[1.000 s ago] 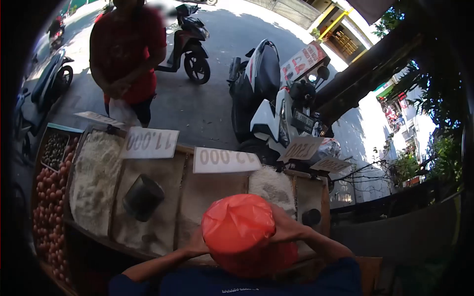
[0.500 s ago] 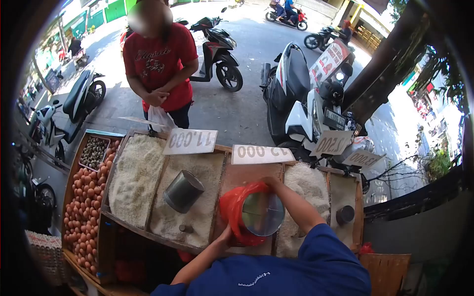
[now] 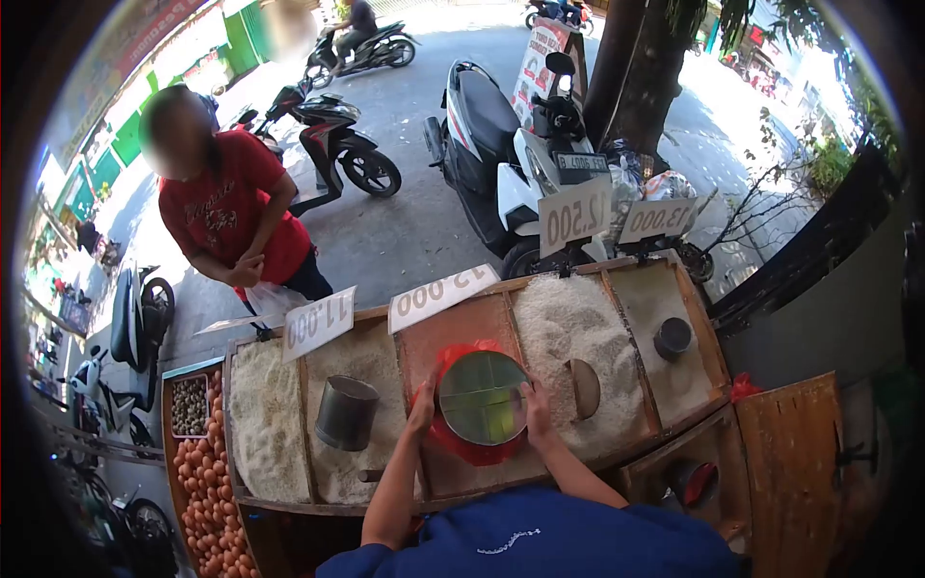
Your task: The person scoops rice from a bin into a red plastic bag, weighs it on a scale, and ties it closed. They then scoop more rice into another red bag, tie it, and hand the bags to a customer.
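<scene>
A round metal can with cross-shaped bars over its visible end is between my two hands, above the middle compartment. A red plastic bag surrounds its lower part. My left hand grips the can and bag from the left side. On the opposite side, my right hand holds the can's rim. What is inside the bag is hidden. To the left, another metal can stands tilted in rice. At right, a brown rounded scoop-like piece is stuck in the white rice.
Wooden dividers split the rice bin, with price signs along its far edge. A dark cup sits in the right compartment. Brown eggs fill the left box. A person in a red shirt stands beyond, near parked motorbikes.
My right hand has come from the bag's far edge to the can's right side. The can now sits more upright, with the bag lower around it. My view has shifted right.
</scene>
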Action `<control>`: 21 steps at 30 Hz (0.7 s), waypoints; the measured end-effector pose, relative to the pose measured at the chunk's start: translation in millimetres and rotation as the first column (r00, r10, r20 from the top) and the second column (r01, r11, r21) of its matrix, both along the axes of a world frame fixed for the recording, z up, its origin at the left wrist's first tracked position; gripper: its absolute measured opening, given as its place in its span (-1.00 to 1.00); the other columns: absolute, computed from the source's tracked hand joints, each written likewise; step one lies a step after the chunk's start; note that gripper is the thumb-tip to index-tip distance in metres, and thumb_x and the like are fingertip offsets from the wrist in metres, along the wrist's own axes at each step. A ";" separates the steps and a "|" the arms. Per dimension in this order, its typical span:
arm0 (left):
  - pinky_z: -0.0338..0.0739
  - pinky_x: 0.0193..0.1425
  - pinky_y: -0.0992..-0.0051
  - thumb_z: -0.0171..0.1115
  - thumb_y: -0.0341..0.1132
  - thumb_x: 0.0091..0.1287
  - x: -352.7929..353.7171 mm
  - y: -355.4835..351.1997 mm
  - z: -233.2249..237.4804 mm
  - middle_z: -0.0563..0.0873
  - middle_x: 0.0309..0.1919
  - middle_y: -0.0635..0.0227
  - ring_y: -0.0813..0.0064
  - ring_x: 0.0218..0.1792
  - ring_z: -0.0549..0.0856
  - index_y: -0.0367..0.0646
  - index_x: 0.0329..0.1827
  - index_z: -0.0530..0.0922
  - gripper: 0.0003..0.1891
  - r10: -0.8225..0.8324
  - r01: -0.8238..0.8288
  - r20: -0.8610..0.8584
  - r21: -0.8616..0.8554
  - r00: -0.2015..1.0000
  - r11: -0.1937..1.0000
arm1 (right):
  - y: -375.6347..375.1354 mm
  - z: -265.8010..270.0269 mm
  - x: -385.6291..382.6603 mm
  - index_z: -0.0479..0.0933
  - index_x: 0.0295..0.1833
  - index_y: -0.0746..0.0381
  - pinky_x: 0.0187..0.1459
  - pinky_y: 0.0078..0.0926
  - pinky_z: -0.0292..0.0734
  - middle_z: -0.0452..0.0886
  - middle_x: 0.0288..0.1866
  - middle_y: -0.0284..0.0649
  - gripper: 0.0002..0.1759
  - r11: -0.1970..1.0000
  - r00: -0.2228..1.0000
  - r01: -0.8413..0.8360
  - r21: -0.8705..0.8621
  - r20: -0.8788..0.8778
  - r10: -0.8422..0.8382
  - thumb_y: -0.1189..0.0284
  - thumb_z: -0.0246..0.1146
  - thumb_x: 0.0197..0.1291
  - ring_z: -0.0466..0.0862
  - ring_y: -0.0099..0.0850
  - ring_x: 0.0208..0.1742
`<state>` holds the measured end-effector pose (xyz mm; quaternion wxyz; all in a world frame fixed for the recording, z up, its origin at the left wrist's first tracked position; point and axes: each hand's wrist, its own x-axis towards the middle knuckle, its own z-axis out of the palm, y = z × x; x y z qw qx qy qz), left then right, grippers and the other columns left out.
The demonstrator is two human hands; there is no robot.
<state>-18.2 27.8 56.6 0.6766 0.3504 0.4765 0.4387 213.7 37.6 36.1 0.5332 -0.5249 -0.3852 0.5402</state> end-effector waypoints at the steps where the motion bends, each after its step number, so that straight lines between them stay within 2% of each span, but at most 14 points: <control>1: -0.07 0.50 0.38 -0.34 0.08 0.50 -3.0 -1.6 -11.1 0.20 0.42 0.14 0.28 0.46 0.11 -0.25 0.44 0.11 -0.36 0.004 0.000 -0.041 0.090 0.999 0.996 | -3.3 -4.4 -3.1 0.41 0.14 0.32 0.12 -0.54 0.37 0.55 -0.04 -0.24 -0.66 0.998 0.965 -0.035 -0.045 -0.263 0.022 0.41 0.08 0.30 0.52 -0.48 0.00; 2: -0.14 0.51 0.38 -0.41 0.13 0.49 -5.2 -5.5 -16.9 0.18 0.43 0.16 0.31 0.47 0.08 -0.24 0.47 0.05 -0.32 0.010 0.005 -0.079 0.181 0.997 0.984 | -3.6 -6.2 -6.8 0.36 0.20 0.30 0.16 -0.57 0.33 0.53 -0.01 -0.26 -0.62 0.994 0.861 -0.082 -0.075 -0.507 0.033 0.42 0.05 0.31 0.50 -0.51 0.02; 4: -0.17 0.52 0.39 -0.41 0.15 0.48 -2.7 -21.3 -18.5 0.18 0.43 0.16 0.29 0.46 0.09 -0.24 0.46 0.08 -0.30 0.044 -0.006 -0.154 0.241 0.987 0.970 | -6.5 7.7 -12.6 0.31 0.26 0.30 0.20 -0.53 0.30 0.49 0.06 -0.22 -0.58 0.993 0.844 -0.105 -0.057 -0.534 0.059 0.43 0.05 0.30 0.46 -0.46 0.09; 6: -0.09 0.51 0.37 -0.41 0.20 0.46 -9.2 -35.2 -29.5 0.21 0.42 0.16 0.28 0.44 0.15 -0.25 0.45 0.09 -0.27 0.155 -0.133 -0.069 0.249 0.986 0.959 | -17.3 40.0 -20.1 0.25 0.31 0.31 0.24 -0.50 0.27 0.46 0.13 -0.19 -0.52 0.991 0.828 -0.128 -0.041 -0.554 0.084 0.45 0.05 0.29 0.43 -0.41 0.17; 7: -0.09 0.51 0.37 -0.41 0.20 0.46 -11.8 -40.3 -21.1 0.21 0.42 0.16 0.28 0.44 0.15 -0.25 0.45 0.09 -0.27 0.153 -0.131 -0.070 0.252 0.986 0.959 | -26.9 60.2 -25.0 0.20 0.35 0.29 0.30 -0.46 0.21 0.37 0.23 -0.15 -0.49 0.986 0.939 -0.166 0.009 -0.303 0.161 0.45 0.04 0.29 0.34 -0.36 0.27; 8: -0.04 0.49 0.36 -0.39 0.28 0.41 -15.1 -52.3 -2.1 0.24 0.39 0.13 0.27 0.41 0.19 -0.29 0.44 0.09 -0.19 0.215 -0.211 -0.014 0.136 0.976 0.968 | -33.9 68.7 -30.5 0.14 0.39 0.28 0.35 -0.43 0.14 0.28 0.32 -0.11 -0.44 0.976 0.976 -0.214 0.039 -0.025 0.215 0.46 0.04 0.29 0.25 -0.31 0.37; 9: 0.02 0.48 0.34 -0.37 0.36 0.36 -18.1 -62.3 6.7 0.26 0.37 0.11 0.26 0.39 0.23 -0.33 0.42 0.09 -0.11 0.284 -0.284 0.034 0.007 0.958 0.959 | -37.9 65.4 -36.3 0.14 0.39 0.28 0.35 -0.43 0.14 0.28 0.32 -0.11 -0.44 0.976 0.976 -0.215 0.029 -0.023 0.215 0.46 0.04 0.29 0.25 -0.31 0.37; 10: 0.02 0.48 0.34 -0.37 0.36 0.36 -23.2 -69.9 3.2 0.26 0.37 0.11 0.26 0.39 0.23 -0.33 0.42 0.09 -0.11 0.286 -0.286 0.033 -0.007 0.958 0.958 | -43.8 60.5 -43.2 0.10 0.42 0.27 0.39 -0.42 0.07 0.18 0.38 -0.09 -0.41 0.960 0.962 -0.268 0.083 -0.027 0.271 0.45 0.04 0.30 0.16 -0.30 0.42; 12: 0.17 0.41 0.32 -0.33 0.37 0.35 -37.4 -80.4 -2.6 0.39 0.28 0.10 0.26 0.29 0.38 -0.36 0.35 0.21 -0.11 0.466 -0.457 0.132 -0.094 0.875 0.885 | -49.4 54.3 -56.0 0.05 0.44 0.26 0.42 -0.40 0.00 0.09 0.44 -0.08 -0.38 0.940 0.945 -0.317 0.129 -0.039 0.324 0.44 0.04 0.30 0.06 -0.28 0.48; 14: 0.17 0.41 0.33 -0.32 0.31 0.39 -49.8 -73.3 -18.7 0.38 0.29 0.11 0.26 0.30 0.37 -0.36 0.36 0.21 -0.16 0.452 -0.445 0.181 -0.084 0.873 0.892 | -48.2 49.1 -65.7 0.05 0.43 0.28 0.42 -0.37 -0.01 0.07 0.44 -0.06 -0.39 0.933 0.945 -0.311 0.181 0.162 0.284 0.47 0.02 0.30 0.07 -0.28 0.47; 18: 0.16 0.41 0.34 -0.29 0.20 0.43 -44.4 -58.4 -13.4 0.36 0.32 0.14 0.28 0.31 0.36 -0.31 0.39 0.20 -0.26 0.366 -0.379 0.225 0.014 0.903 0.925 | -21.9 48.5 -50.7 0.04 0.44 0.28 0.42 -0.39 -0.03 0.12 0.42 -0.06 -0.42 0.936 0.944 -0.328 0.130 0.063 0.323 0.44 -0.02 0.35 0.11 -0.28 0.45; 19: 0.06 0.45 0.27 -0.26 0.19 0.43 -39.2 -55.5 -8.9 0.27 0.38 0.11 0.24 0.39 0.25 -0.28 0.41 0.16 -0.27 0.386 -0.399 0.187 0.037 0.903 0.916 | -17.2 55.1 -42.9 0.04 0.44 0.28 0.42 -0.41 -0.03 0.14 0.41 -0.07 -0.44 0.935 0.931 -0.353 0.044 -0.088 0.355 0.43 -0.06 0.38 0.12 -0.27 0.44; 20: 0.06 0.45 0.27 -0.26 0.19 0.43 -29.0 -53.1 6.9 0.27 0.38 0.11 0.24 0.39 0.25 -0.28 0.41 0.16 -0.27 0.387 -0.399 0.188 0.030 0.903 0.916 | -14.1 62.2 -35.0 0.04 0.44 0.27 0.42 -0.42 -0.03 0.17 0.40 -0.09 -0.47 0.920 0.898 -0.389 -0.041 -0.242 0.368 0.41 -0.10 0.41 0.14 -0.26 0.43; 21: 0.05 0.46 0.28 -0.28 0.19 0.42 -15.5 -49.0 33.0 0.27 0.37 0.08 0.19 0.40 0.24 -0.32 0.40 0.16 -0.25 0.324 -0.319 -0.032 0.115 0.946 0.941 | -9.5 67.3 -27.5 0.08 0.43 0.28 0.39 -0.47 0.06 0.27 0.35 -0.11 -0.50 0.929 0.882 -0.366 -0.062 -0.341 0.325 0.37 -0.15 0.45 0.26 -0.31 0.37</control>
